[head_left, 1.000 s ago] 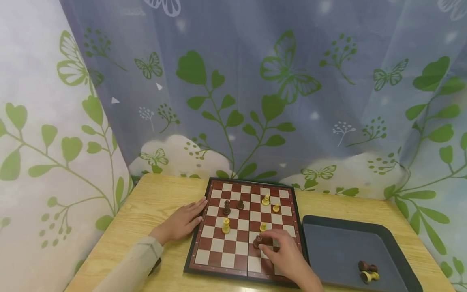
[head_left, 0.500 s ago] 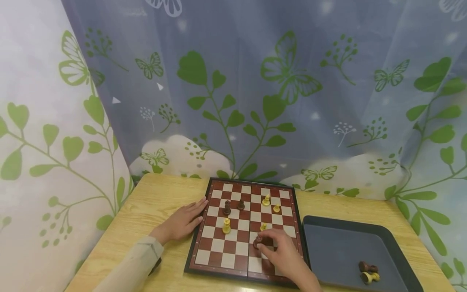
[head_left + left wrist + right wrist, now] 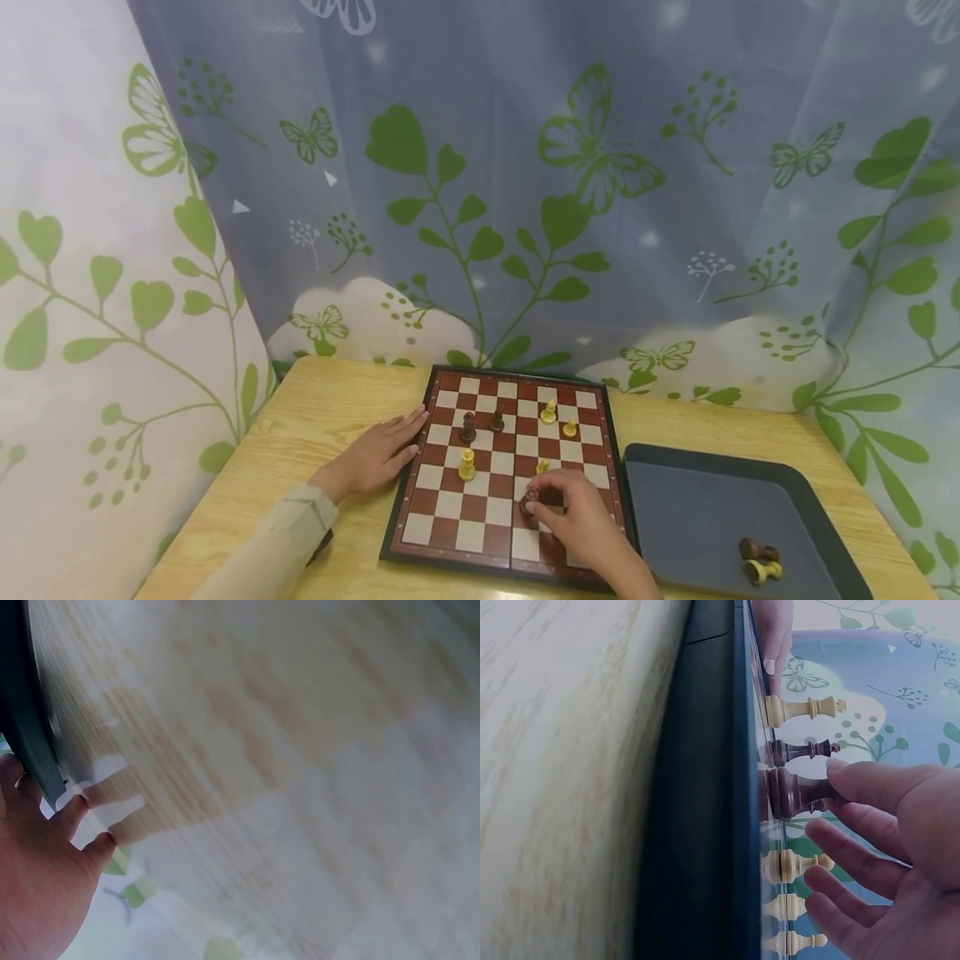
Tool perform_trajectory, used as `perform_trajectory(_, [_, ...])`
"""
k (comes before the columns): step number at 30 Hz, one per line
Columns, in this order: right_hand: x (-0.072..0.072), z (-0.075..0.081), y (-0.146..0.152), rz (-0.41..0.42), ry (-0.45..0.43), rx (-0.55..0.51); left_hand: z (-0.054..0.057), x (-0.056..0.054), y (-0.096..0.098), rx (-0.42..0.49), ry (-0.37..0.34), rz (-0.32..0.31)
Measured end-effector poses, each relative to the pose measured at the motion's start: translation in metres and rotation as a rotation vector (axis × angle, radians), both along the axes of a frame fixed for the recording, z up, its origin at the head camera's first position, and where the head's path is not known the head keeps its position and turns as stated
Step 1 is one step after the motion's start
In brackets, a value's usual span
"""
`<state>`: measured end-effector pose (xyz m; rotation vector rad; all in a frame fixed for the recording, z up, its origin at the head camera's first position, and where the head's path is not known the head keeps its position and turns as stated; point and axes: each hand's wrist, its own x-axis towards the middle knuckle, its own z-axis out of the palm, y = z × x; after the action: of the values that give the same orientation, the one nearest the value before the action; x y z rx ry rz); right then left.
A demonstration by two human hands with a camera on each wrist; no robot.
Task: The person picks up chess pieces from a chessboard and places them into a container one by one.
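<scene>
Tray (image 3: 697, 508) right of chessboard (image 3: 468, 533)

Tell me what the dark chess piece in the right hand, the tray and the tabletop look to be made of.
Dark chess piece: probably plastic, glossy brown, with highlights along its rings; lacquered wood is possible.
Tray: likely plastic, dark grey and fairly matte, with rounded corners and no metallic glint.
Tabletop: wood or wood-look laminate; streaky grain shows, and reflections suggest a smooth, glossy coating.

Site: curtained nook. Leaf-and-butterfly printed fabric (image 3: 495, 92) hangs behind and at both sides of a wood-grain bench (image 3: 337, 396). Building type indeterminable.
</scene>
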<state>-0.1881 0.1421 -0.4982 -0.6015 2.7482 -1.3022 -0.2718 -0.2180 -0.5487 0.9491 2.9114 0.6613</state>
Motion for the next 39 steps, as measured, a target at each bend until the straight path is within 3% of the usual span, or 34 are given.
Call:
perform_trajectory(9, [0.004,0.006,-0.001,-0.074,0.052,0.033,0.009,0.003,0.005,0.028,0.047,-0.025])
perform_trajectory(14, [0.007,0.014,0.002,-0.141,0.087,-0.005,0.007,0.002,0.005,-0.007,0.040,-0.012])
perform_trajectory(20, [0.011,0.020,0.009,-0.176,0.068,-0.037,0.010,0.003,0.006,0.028,0.041,-0.022])
perform_trajectory(39, [0.017,0.022,0.033,-0.239,0.092,-0.010,0.000,0.000,0.002,-0.022,0.005,0.014])
